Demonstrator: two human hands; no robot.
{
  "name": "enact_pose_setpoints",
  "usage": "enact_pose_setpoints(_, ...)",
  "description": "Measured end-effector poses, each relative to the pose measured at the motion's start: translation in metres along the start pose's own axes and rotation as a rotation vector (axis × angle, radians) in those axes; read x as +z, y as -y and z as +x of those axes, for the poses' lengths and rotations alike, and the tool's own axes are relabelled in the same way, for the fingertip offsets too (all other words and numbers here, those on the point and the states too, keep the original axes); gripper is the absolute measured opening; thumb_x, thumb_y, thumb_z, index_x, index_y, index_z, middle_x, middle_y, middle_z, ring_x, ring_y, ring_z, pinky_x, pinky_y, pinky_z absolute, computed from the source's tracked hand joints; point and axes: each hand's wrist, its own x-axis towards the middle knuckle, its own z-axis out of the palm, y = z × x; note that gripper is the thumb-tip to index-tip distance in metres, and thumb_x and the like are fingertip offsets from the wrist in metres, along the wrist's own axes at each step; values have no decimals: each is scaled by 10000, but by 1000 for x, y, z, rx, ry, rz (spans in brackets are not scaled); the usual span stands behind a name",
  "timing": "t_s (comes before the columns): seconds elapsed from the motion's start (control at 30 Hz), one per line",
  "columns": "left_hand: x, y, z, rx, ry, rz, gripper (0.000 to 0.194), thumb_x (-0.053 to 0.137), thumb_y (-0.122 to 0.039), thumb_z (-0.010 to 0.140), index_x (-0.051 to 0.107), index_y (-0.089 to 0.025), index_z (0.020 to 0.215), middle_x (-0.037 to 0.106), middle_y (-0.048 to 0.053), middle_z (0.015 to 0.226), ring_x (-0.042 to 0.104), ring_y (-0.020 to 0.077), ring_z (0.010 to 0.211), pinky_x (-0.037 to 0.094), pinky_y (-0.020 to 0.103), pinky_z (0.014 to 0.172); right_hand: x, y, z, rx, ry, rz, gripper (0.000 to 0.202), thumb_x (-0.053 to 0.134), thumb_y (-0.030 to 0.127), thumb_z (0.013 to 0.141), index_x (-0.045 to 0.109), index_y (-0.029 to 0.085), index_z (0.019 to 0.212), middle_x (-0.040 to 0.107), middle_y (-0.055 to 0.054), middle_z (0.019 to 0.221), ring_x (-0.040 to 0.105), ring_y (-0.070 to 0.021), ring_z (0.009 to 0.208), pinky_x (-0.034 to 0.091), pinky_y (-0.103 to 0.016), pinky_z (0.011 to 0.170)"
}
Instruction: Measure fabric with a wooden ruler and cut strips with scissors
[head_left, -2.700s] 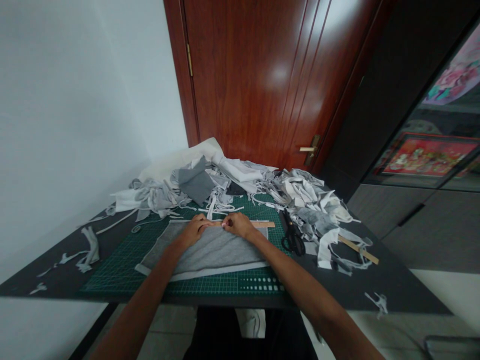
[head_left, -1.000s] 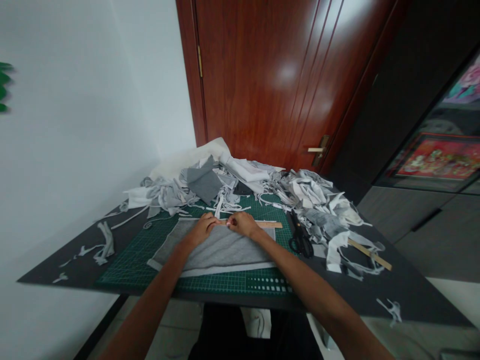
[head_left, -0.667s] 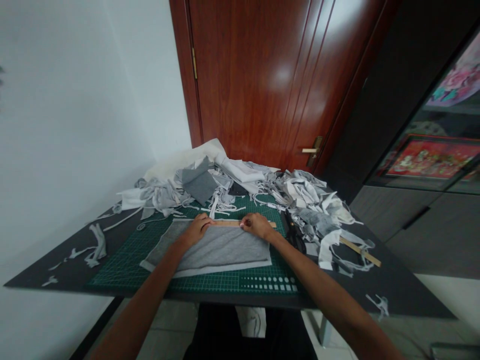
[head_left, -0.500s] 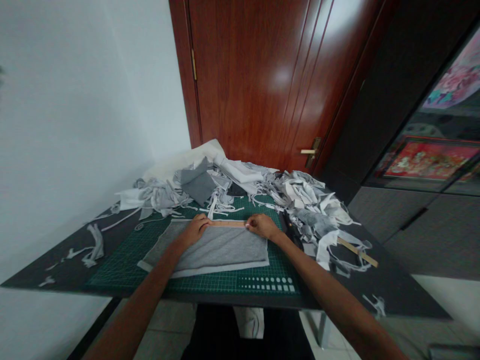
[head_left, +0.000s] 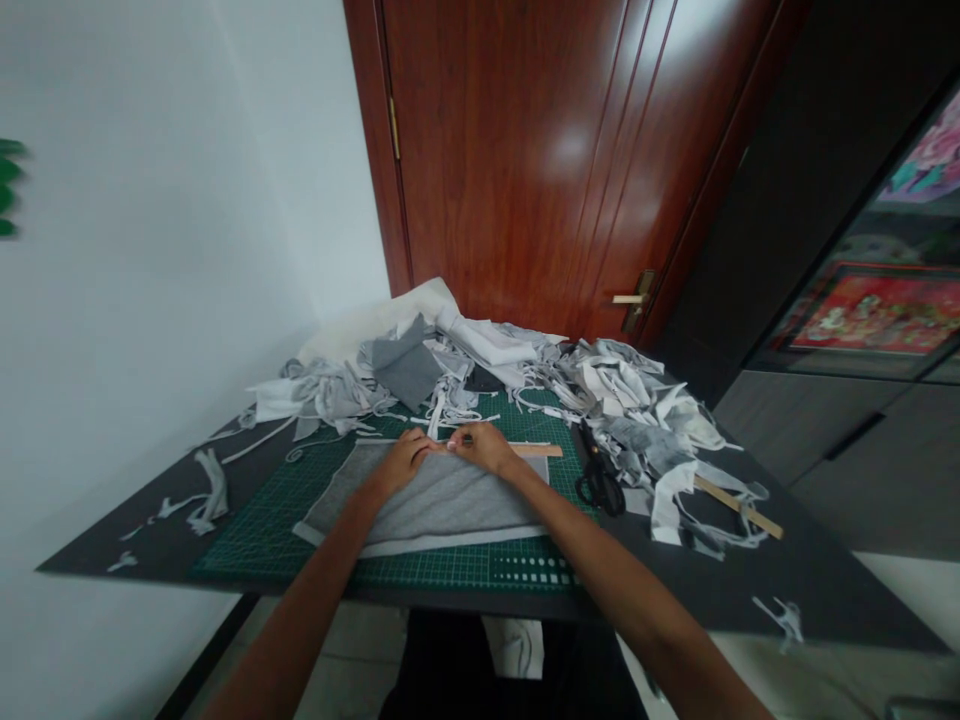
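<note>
- A green cutting mat (head_left: pixel 442 573) is laid on the worktop (head_left: pixel 720 605), close to its near edge.
- The grey fabric (head_left: pixel 442 510) is spread on the mat, lightly creased, midway between the worktop's near corners.
- The wooden strip (head_left: pixel 540 451) is laid along the fabric's far margin.
- The left hand (head_left: pixel 405 458) is set on the strip's left portion; whether it is pressed or gripped cannot be told.
- The right hand (head_left: pixel 484 447) has been shifted leftward along the strip, to just beside the left hand. Thumb and finger are brought together; a held item cannot be confirmed. Repeated passes along this margin are judged to be in hand.
- Black scissors (head_left: pixel 602 490) are placed toward the worktop's right edge.
- Fabric scraps (head_left: pixel 611 385) are heaped along the far edge.
</note>
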Motion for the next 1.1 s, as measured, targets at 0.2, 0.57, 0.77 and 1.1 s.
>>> enact_pose_setpoints(0.2,3,2,1,-2,4,-1,241,520,-211,987,761,-200,990,627,57,940,568,219,961,474,337,931,13,7,7,31,46,-46,131,723,250,905,824,230,985,816,-31,954,736,-167,858,478,-217,729)
enact_pose_setpoints(0.57,2,-2,0,-12,-18,-30,278,493,-218,991,769,-195,1011,649,69,971,589,224,990,490,351,965,-34,-37,-39,61,17,-58,130,708,198,865,829,225,903,815,-54,907,728,-188,802,485,-239,722)
enact_pose_setpoints(0.77,0,-3,0,-30,-35,-59,323,499,-223,976,755,-199,1172,708,94,1093,626,242,1092,501,376,1031,-34,-41,-39,-7,-23,76,167,673,274,914,811,181,914,809,-39,891,714,-169,790,495,-229,713)
enact_pose_setpoints(1.1,-9,4,-7,-121,-66,-82,507,413,-125,863,696,-181,1279,773,67,1199,709,225,1116,525,363,1036,28,4,23,-64,-21,156,151,687,269,924,790,159,929,798,-37,919,709,-150,828,494,-213,746)
